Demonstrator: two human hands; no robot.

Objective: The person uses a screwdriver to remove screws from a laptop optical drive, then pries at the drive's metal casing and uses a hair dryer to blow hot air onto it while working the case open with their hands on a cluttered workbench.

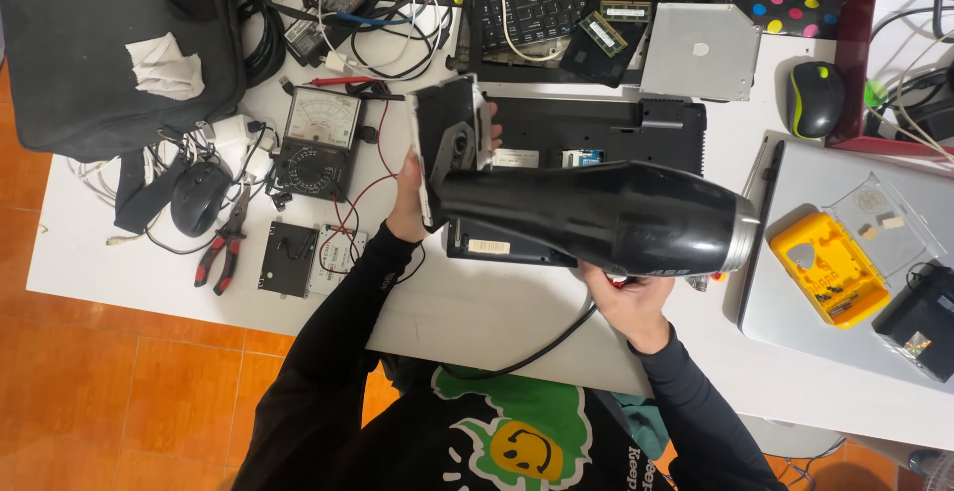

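Both hands are busy: left hand grips a panel, right hand aims a dryer, whose heat could warp it.

**Camera setup: single head view, looking straight down**

You have one view only, from the camera on your head. It faces almost straight down onto the white table, with your chest and both sleeves entering from the bottom edge. It sits near enough that the table fills most of the frame, orange floor tiles showing at left. The table's far edge runs along the top. There is no second view for overlap.
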